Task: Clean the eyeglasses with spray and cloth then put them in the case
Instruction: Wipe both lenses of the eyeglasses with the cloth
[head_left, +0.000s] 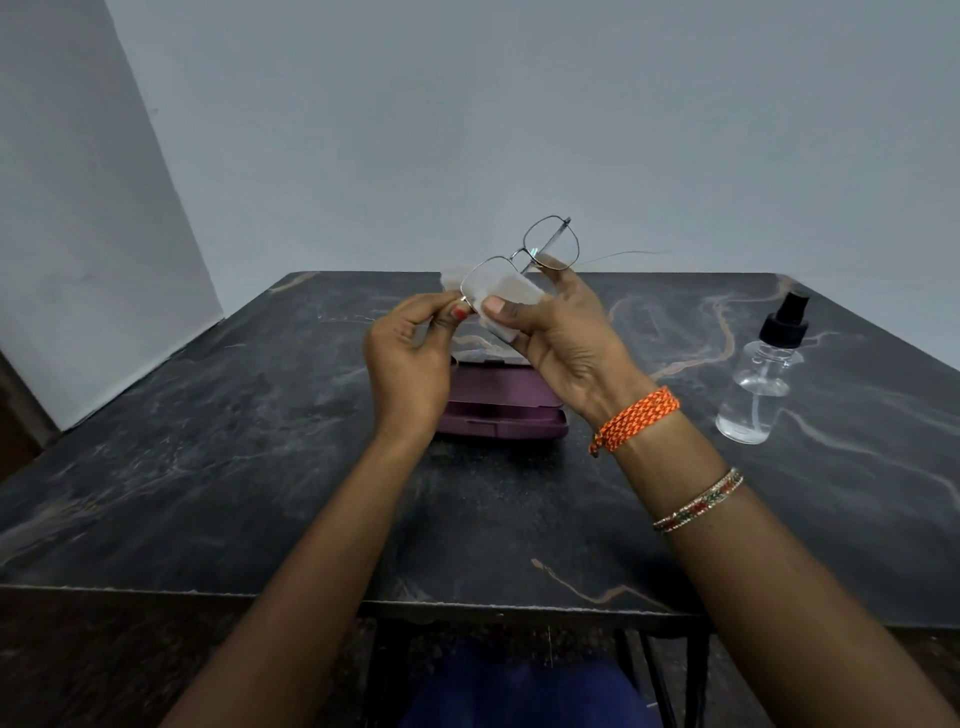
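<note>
Head view: left hand (410, 353) closed in a pinch, thumb and fingertips nipping the outer corner of the eyeglasses (524, 254) at the near lens. Right hand (561, 327) partly curled, thumb pressing a white cloth (498, 301) against the near lens from the front, forefinger up behind the bridge by the far lens. Cloth folded round that lens, front and back, so lens sandwiched between thumb and fingers. Eyeglasses held up in the air between both hands, tilted, far lens highest, one thin temple arm trailing off to the right.

Likely light and thin-wired, so easily bent; best held at the rim corner or bridge, never by the slender arm. Lenses probably slippery if wet with spray; gentle pressure through soft, limp cloth advisable.

Below the hands, lying on the dark marbled table (208, 467), a purple case (501, 410), partly hidden by the wrists. Well off to the right, standing upright, a clear spray bottle (763, 374) with black pump top, apart from both hands.
</note>
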